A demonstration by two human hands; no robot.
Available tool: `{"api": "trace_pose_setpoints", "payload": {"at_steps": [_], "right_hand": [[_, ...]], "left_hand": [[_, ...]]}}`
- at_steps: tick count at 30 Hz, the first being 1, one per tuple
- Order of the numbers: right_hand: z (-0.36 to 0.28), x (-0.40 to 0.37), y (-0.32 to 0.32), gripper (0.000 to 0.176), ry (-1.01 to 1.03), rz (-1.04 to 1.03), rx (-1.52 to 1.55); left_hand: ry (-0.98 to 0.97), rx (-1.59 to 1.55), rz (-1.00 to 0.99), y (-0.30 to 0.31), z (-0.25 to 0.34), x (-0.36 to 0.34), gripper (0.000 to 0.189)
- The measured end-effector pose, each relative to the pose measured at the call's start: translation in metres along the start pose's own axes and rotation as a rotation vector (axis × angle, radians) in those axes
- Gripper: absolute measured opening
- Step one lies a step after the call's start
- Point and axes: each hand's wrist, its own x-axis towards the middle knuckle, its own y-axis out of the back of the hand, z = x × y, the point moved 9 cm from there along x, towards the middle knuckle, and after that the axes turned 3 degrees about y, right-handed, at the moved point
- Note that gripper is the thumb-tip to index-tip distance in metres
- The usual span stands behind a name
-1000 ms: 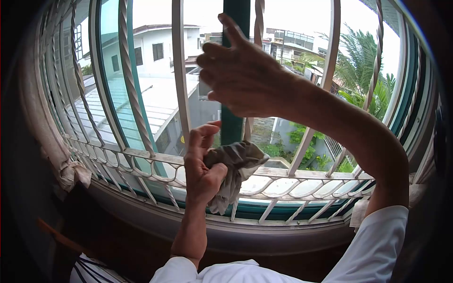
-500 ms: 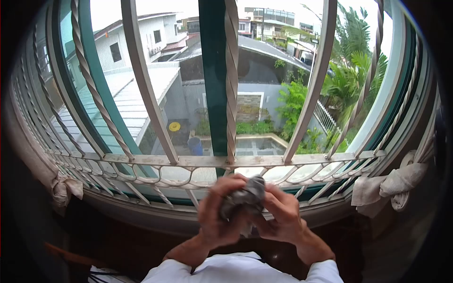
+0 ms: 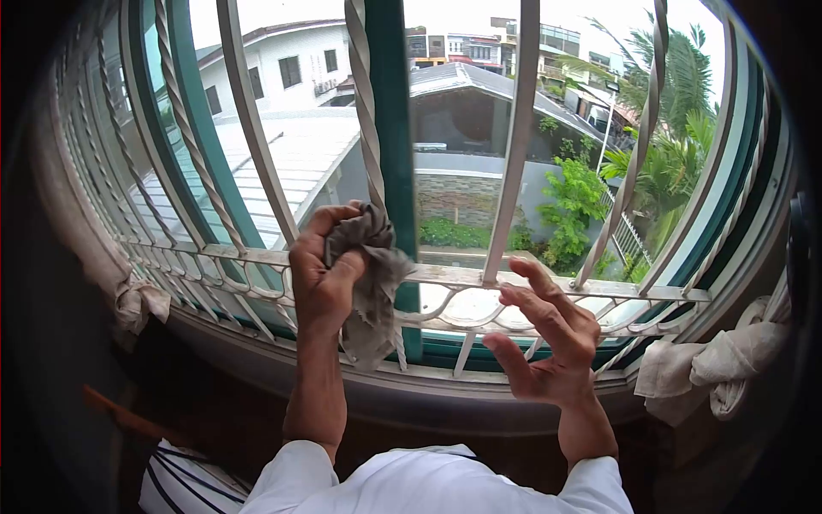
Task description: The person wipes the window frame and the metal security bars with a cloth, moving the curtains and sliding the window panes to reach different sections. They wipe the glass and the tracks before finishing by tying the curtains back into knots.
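A crumpled grey rag (image 3: 370,287) is bunched in my left hand (image 3: 321,278), its loose end hanging down over the lower rail. The hand is closed round the cloth, close to a twisted bar (image 3: 363,111) of the white window grille (image 3: 454,276). My right hand (image 3: 552,334) is open and holds nothing, its fingers apart and pointing up and left in front of the curved lower part of the grille. Behind the bars stands a dark green window frame (image 3: 392,128).
Knotted pale curtains hang at both sides, the right one (image 3: 728,355) and the left one (image 3: 141,304). A white item with black straps (image 3: 184,480) lies at the lower left. Through the window show roofs, a grey wall and green plants.
Both hands were together on the rag; now they are apart. My left hand has carried the rag up and left to the bars, while my right hand has let go and opened.
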Motion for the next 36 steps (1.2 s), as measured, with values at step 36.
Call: {"api": "trace_pose_setpoints", "payload": {"at_steps": [36], "right_hand": [[0.061,-0.175,0.024,0.024,-0.284,-0.29,0.045]], "left_hand": [[0.128,0.719,0.141,-0.046,-0.168,-0.214,0.036]]}}
